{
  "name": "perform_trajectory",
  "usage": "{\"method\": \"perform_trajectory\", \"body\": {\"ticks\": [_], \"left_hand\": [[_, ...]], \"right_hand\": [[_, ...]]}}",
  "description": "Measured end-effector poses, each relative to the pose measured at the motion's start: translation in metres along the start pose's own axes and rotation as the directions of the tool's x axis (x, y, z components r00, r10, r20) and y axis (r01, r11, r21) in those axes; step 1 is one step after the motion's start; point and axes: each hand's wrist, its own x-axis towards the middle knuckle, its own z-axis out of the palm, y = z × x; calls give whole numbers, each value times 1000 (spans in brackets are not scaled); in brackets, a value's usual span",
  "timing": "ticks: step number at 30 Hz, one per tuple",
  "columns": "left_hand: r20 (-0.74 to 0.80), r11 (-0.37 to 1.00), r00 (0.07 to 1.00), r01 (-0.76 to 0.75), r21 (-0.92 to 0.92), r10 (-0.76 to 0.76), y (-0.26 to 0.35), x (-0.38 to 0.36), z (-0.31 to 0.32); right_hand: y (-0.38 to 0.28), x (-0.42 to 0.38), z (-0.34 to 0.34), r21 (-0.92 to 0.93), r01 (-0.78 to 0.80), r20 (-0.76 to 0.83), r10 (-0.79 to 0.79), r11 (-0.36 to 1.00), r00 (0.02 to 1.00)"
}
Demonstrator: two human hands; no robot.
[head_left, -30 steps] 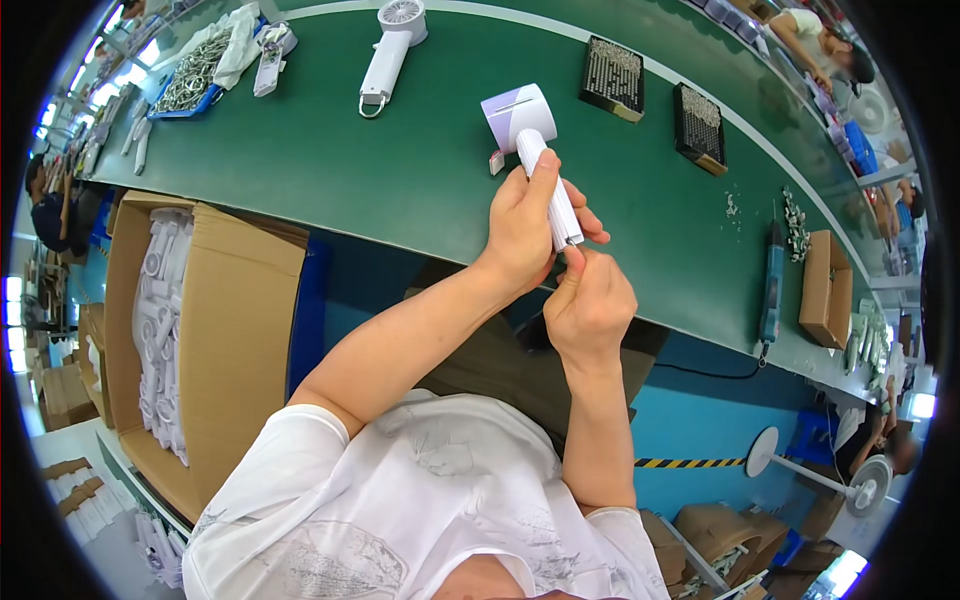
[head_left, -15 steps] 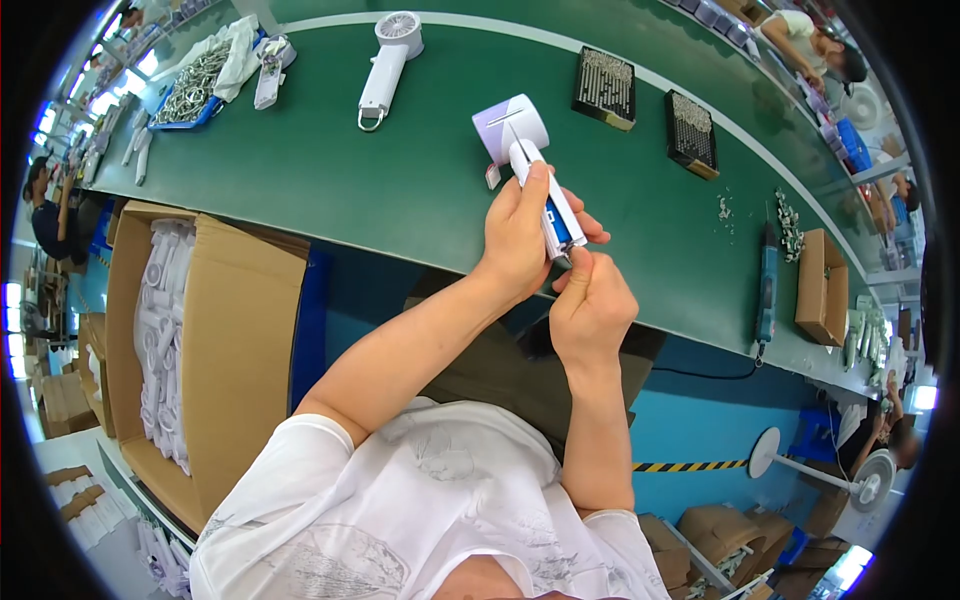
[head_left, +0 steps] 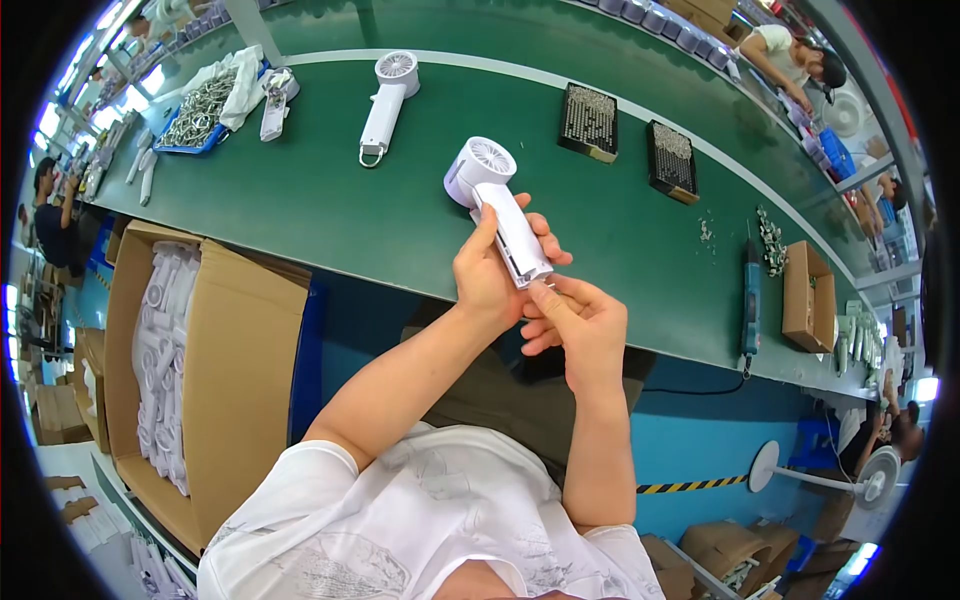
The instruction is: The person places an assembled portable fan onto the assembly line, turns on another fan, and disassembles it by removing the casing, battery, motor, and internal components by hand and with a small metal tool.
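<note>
Tabletop (head_left: 300,200), green, with an open cardboard carton (head_left: 240,350) of white parts below its near edge, at left. A blue tray (head_left: 205,147) of metal loops occupies the far-left corner region; a second fan (head_left: 382,120) lies near the far edge, left of centre. The handheld fan (head_left: 505,225) is held tilted just over the near edge, about midway along, its round head away from the body. Its shell appears to be thin, stiff plastic: probably light, smooth enough to slip, and more fragile along the dark open gap in the handle. The best hold is around the handle's middle, sides supported without squeezing the gap. Left hand (head_left: 485,283): cradling the handle, fingers curled beyond it. Right hand (head_left: 592,325): thumb and forefinger closed at the handle's foot, apparently pinching a small detail, largely hidden.
</note>
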Motion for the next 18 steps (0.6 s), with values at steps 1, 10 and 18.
{"method": "perform_trajectory", "body": {"ticks": [1, 10, 18], "left_hand": [[2, 1000, 1000, -1, 1, 1, 1, 1, -3], [-1, 999, 1000, -9, -54, 9, 0, 7, -11], [49, 994, 999, 22, -112, -17, 2, 6, -14]], "right_hand": [[1, 0, 2, 71, 10, 0, -10, 997, 1000], [20, 5, 2, -145, 126, -98, -141, 981, 985], [16, -3, 8, -130, 127, -116, -142, 983, 983]]}}
